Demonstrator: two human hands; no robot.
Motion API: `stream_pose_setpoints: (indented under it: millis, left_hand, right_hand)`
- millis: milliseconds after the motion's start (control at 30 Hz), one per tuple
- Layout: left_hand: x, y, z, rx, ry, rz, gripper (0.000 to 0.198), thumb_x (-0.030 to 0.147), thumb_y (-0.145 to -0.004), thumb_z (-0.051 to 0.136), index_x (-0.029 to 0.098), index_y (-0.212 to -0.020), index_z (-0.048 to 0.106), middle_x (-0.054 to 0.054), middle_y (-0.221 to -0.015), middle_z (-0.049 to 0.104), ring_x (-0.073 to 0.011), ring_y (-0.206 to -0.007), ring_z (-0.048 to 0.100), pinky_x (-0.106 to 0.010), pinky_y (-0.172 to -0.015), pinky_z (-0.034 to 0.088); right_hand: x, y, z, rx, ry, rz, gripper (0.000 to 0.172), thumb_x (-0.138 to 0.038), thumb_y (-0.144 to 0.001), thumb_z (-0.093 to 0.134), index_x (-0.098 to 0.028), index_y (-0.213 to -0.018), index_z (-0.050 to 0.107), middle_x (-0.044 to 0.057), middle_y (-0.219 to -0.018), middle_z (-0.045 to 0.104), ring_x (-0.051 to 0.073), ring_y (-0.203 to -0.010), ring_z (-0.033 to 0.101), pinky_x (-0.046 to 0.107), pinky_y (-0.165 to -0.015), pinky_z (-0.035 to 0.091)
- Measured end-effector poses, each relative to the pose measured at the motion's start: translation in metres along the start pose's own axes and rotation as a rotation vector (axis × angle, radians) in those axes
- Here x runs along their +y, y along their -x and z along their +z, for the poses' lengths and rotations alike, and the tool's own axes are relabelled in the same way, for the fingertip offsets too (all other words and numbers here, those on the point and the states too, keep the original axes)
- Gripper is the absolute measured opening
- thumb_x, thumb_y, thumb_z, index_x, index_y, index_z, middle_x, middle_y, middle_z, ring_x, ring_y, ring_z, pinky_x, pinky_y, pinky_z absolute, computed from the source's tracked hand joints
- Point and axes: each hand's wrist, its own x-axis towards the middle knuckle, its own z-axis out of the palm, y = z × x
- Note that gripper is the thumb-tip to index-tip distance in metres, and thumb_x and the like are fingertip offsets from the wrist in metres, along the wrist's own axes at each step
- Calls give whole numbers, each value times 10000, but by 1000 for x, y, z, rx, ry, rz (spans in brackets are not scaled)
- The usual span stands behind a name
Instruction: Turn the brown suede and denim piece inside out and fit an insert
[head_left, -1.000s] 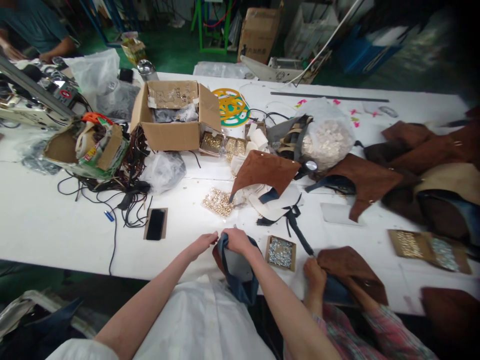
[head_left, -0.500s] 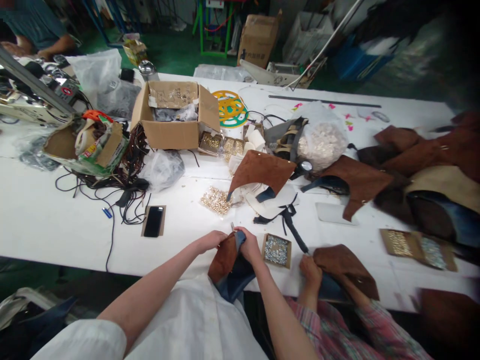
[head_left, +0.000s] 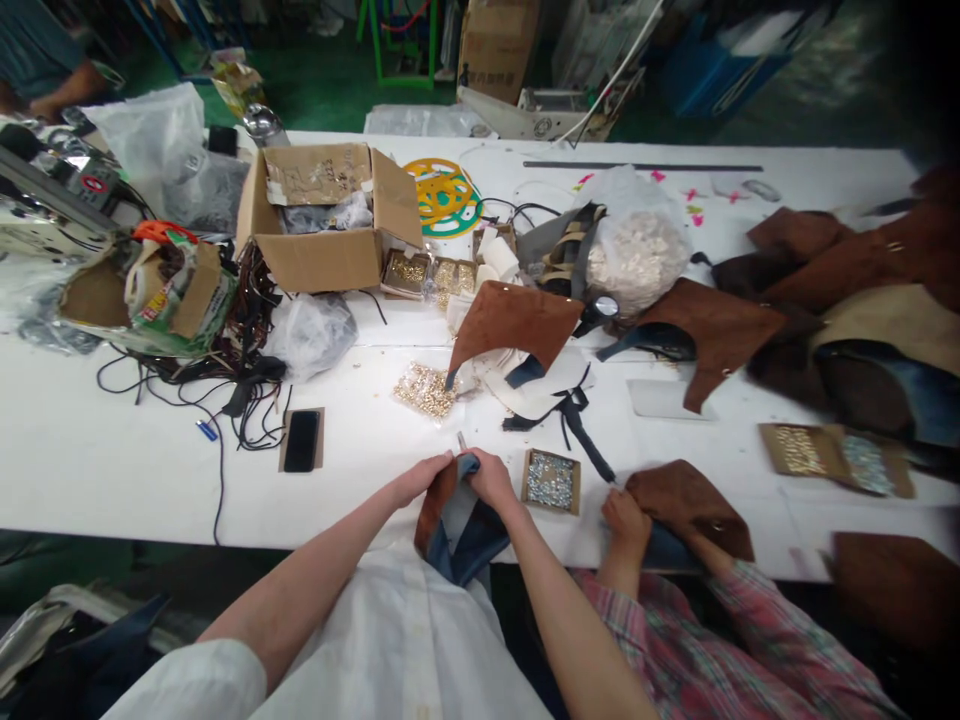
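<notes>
Between my hands, at the table's near edge, is a brown suede piece with a blue lining (head_left: 480,540). My left hand (head_left: 429,480) pinches its upper left edge. My right hand (head_left: 491,482) is closed on the upper right edge, close to the left one. A small pale metal-looking tip (head_left: 461,440) sticks up beyond my fingers; which hand holds it, I cannot tell. Just right of my right hand lies a shallow box of silvery fasteners (head_left: 551,482). Beyond my hands, a clear bag of gold-coloured fasteners (head_left: 426,390) rests on the table.
At right a co-worker's hand (head_left: 627,520) holds another brown suede piece (head_left: 690,508). More suede pieces (head_left: 517,325) lie beyond. At left are a phone (head_left: 301,441), black cords (head_left: 259,425) and an open cardboard box (head_left: 322,262).
The suede piece has turned in my hands, showing more blue lining and less brown. My hands stay together at its top edge. The whole view has shifted slightly.
</notes>
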Motion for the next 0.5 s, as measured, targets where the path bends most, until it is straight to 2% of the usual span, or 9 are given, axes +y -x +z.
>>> stream_pose_setpoints:
  millis: [100,200,367,433,500]
  left_hand:
    - [-2,1,8,19,-98,57,804,820,-1008,483,146,-1356,749,-145,-1414,758,-348,-1366,652,-521,-1272,424]
    - [-3,7,17,9,-243,140,767,816,-1006,505,155,-1280,781,-139,-1318,778,-336,-1283,664,-502,-1228,460]
    - [0,29,33,-82,-421,398,680,701,-1012,632,232,-1501,675,-127,-1456,687,-311,-1346,628,-466,-1251,444]
    - [0,36,37,-100,-365,377,669,696,-1037,587,226,-1506,671,-129,-1492,679,-310,-1380,619,-474,-1273,431]
    - [-1,39,37,-100,-248,273,674,701,-1096,407,224,-1470,702,-116,-1471,714,-308,-1380,634,-503,-1276,434]
  right_hand:
    - [6,13,-1,43,43,-43,335,-231,-851,722,-297,-1177,760,15,-1064,844,242,-1004,761,301,-843,493]
    - [17,31,1,134,39,-79,326,-210,-889,676,-278,-1203,735,25,-1118,834,240,-1036,765,311,-895,522]
    - [35,70,7,292,-17,-176,197,-238,-963,621,-221,-1137,712,60,-1052,808,243,-977,759,342,-878,570]
    - [37,84,7,350,-29,-209,161,-250,-985,626,-216,-1118,711,61,-1019,798,237,-942,756,351,-850,580]
    - [36,97,4,396,-50,-240,154,-243,-1001,630,-222,-1128,714,63,-1037,799,234,-958,763,362,-851,597]
